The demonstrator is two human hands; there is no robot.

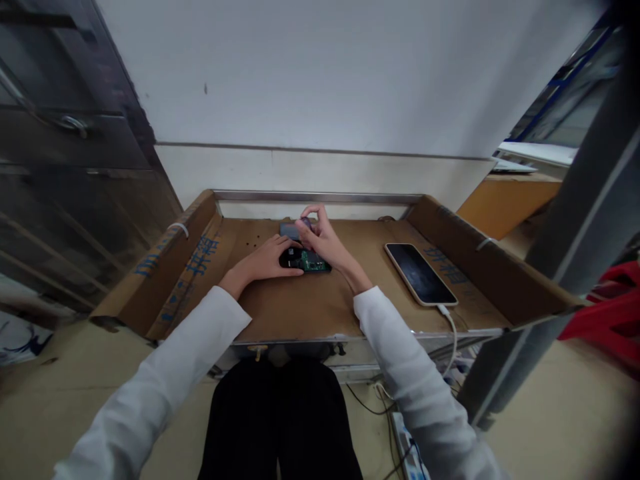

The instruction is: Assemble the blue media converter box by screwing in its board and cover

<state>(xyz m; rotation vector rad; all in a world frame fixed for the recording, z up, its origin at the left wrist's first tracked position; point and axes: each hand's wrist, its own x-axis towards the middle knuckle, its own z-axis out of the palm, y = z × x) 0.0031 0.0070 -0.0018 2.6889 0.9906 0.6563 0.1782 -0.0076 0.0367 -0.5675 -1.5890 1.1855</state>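
Note:
A black device casing with a bare green circuit board lies on the cardboard in front of me. My left hand grips its left end, thumb along the near edge and fingers over the far side. Above the board, my right hand pinches a small dark-handled tool; its lower end is hidden behind the fingers. Just beyond the casing sits a grey flat piece, partly covered by my hands. Several tiny dark bits, too small to make out, are scattered left of it.
Cardboard side walls edge the worktop left and right. To the right rests a phone with a white cable hanging over the front edge. A metal post stands at the right, and a power strip is on the floor.

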